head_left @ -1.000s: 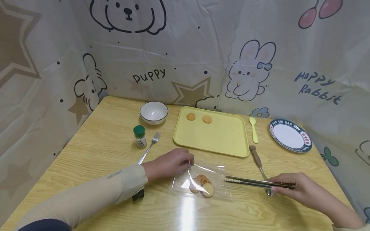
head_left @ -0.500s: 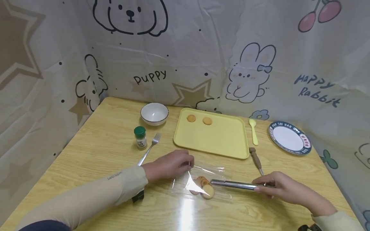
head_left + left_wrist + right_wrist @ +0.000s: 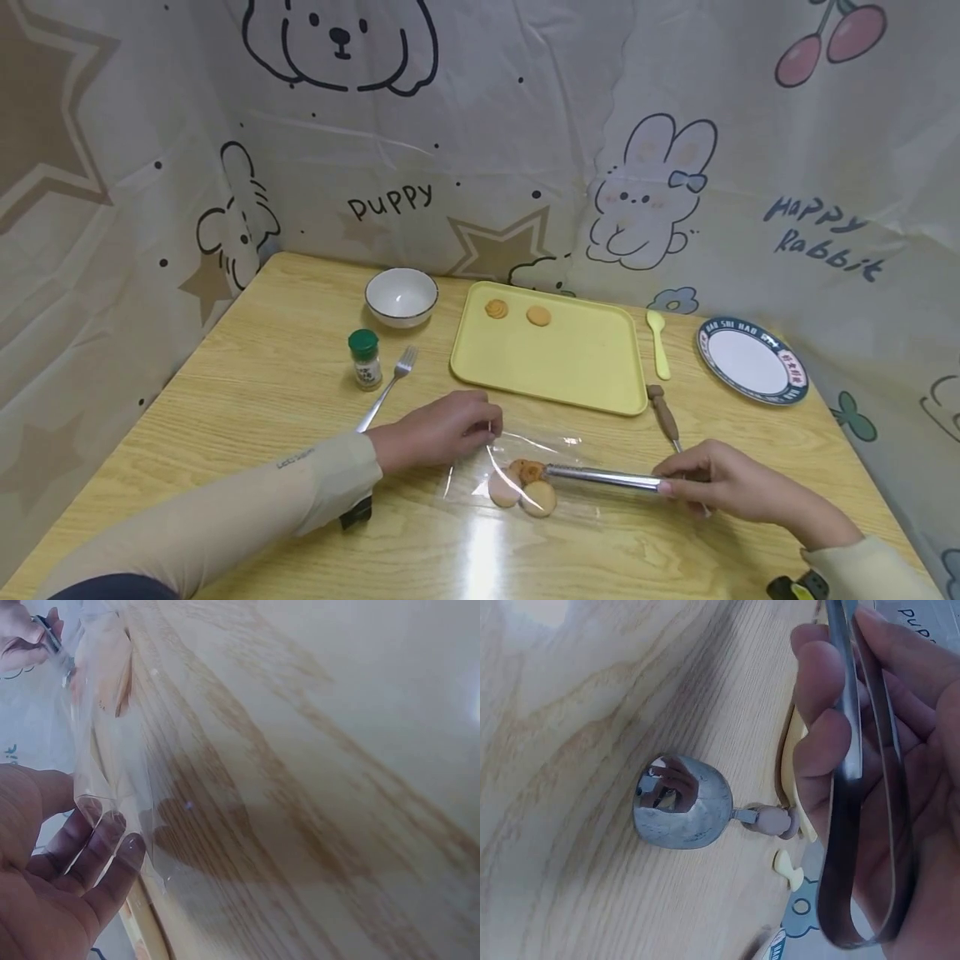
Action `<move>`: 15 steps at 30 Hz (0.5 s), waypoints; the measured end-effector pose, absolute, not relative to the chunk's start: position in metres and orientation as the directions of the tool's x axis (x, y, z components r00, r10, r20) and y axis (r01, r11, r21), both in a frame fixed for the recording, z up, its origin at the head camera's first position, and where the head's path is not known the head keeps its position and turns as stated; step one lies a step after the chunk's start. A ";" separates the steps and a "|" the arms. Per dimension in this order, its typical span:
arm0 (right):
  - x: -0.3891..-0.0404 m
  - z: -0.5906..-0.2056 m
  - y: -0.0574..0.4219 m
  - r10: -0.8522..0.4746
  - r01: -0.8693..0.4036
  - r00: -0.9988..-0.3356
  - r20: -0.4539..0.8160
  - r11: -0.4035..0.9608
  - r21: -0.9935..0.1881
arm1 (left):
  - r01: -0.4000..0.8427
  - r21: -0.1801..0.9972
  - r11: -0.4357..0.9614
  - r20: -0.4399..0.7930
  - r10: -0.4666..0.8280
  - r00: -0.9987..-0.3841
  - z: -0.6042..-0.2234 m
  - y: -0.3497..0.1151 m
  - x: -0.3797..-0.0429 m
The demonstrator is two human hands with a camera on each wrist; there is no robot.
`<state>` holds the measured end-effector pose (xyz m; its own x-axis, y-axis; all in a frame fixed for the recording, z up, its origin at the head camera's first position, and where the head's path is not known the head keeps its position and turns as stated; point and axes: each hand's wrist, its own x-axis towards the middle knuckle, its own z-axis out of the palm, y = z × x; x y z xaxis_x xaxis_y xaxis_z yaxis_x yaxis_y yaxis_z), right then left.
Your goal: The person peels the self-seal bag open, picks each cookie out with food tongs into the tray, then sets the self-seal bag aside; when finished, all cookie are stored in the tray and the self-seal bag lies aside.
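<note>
My left hand [image 3: 442, 425] pinches the upper left of a clear plastic bag [image 3: 577, 500] lying on the table. Several round cookies [image 3: 538, 498] sit inside it in a cluster. In the left wrist view, the fingertips [image 3: 112, 821] show against the film of the bag. Metal tongs [image 3: 607, 477] are gripped in my right hand [image 3: 731, 487], and their tips reach to a ring-shaped cookie [image 3: 533, 472] at the top of the cluster. The right wrist view shows the bent end of the tongs [image 3: 840, 900] in the palm, fingers curled round both arms.
Behind the bag lies a yellow tray [image 3: 555, 367] with two cookies. A brown-handled spoon [image 3: 686, 802] lies below the right hand. Around them are a fork [image 3: 390, 383], a green-capped shaker [image 3: 365, 360], a white bowl [image 3: 401, 298], a small yellow spoon [image 3: 657, 346] and a plate [image 3: 750, 358].
The right hand has moved left, bringing the tongs from beside the bag to the cookies. The cookies have shifted a little and spread apart. The left hand has stayed on the bag.
</note>
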<state>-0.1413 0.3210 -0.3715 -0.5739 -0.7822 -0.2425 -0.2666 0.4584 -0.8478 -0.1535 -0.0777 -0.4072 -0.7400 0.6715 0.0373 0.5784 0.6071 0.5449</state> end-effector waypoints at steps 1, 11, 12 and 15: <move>-0.141 -0.372 0.322 -0.778 -0.263 -0.580 -0.239 0.458 -0.849 | 0.579 0.547 0.605 0.040 0.672 -0.739 -0.407 -0.078 -0.153; -0.143 -0.377 0.325 -0.766 -0.227 -0.593 -0.248 0.455 -0.861 | 0.587 0.552 0.592 0.054 0.678 -0.733 -0.408 -0.078 -0.153; -0.143 -0.378 0.325 -0.767 -0.225 -0.591 -0.249 0.454 -0.862 | 0.585 0.552 0.594 0.052 0.676 -0.735 -0.408 -0.078 -0.153; -0.143 -0.379 0.324 -0.774 -0.228 -0.582 -0.249 0.449 -0.864 | 0.582 0.553 0.597 0.048 0.674 -0.737 -0.408 -0.078 -0.154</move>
<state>-0.1432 0.3240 -0.3788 -0.5824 -0.7740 -0.2485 -0.2279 0.4489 -0.8640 -0.1536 -0.0776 -0.4078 -0.7368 0.6744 0.0476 0.5819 0.5967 0.5525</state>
